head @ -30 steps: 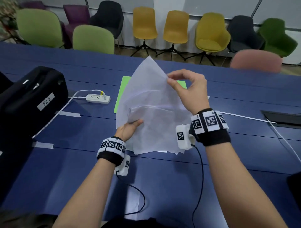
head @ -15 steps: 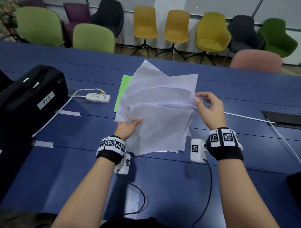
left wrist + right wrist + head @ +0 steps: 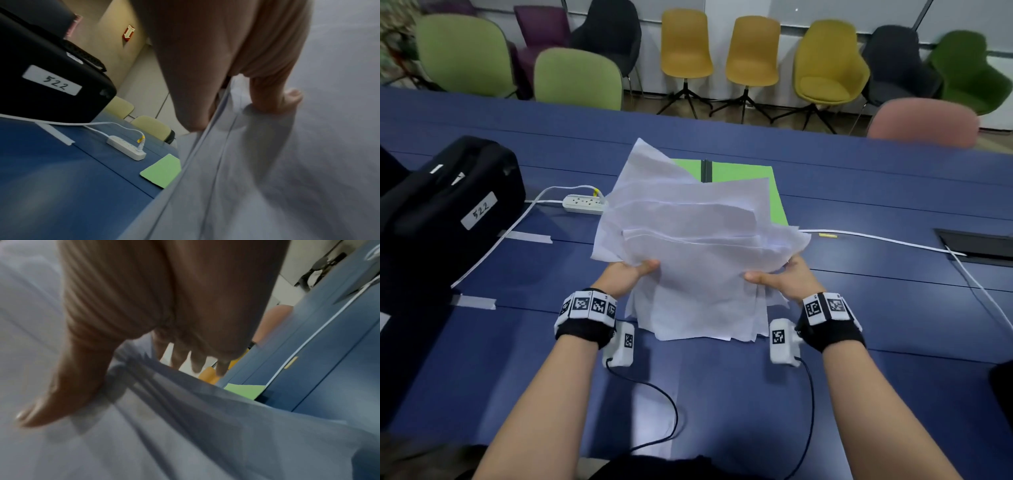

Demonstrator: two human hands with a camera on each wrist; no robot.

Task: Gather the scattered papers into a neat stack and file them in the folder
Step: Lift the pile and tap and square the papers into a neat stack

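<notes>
A loose, uneven bunch of white papers (image 3: 698, 246) is held up over the blue table (image 3: 722, 394), sheets fanned at different angles. My left hand (image 3: 631, 274) grips its left side, thumb on top (image 3: 285, 100) and fingers underneath. My right hand (image 3: 779, 279) grips the right side the same way, thumb across the sheets (image 3: 61, 402). The green folder (image 3: 743, 181) lies flat on the table behind the papers, mostly hidden by them; a corner shows in the left wrist view (image 3: 162, 170) and the right wrist view (image 3: 244, 391).
A black case labelled 522 (image 3: 445, 209) sits at the left. A white power strip (image 3: 583, 202) and its cable lie beside the folder. Another white cable (image 3: 887, 241) runs right toward a recessed table socket (image 3: 976, 246). Chairs (image 3: 685, 44) line the far side.
My right hand came down from the top corner of the sheets to the lower right side and now grips there. The papers have dropped lower and flatter, uncovering more of the green folder.
</notes>
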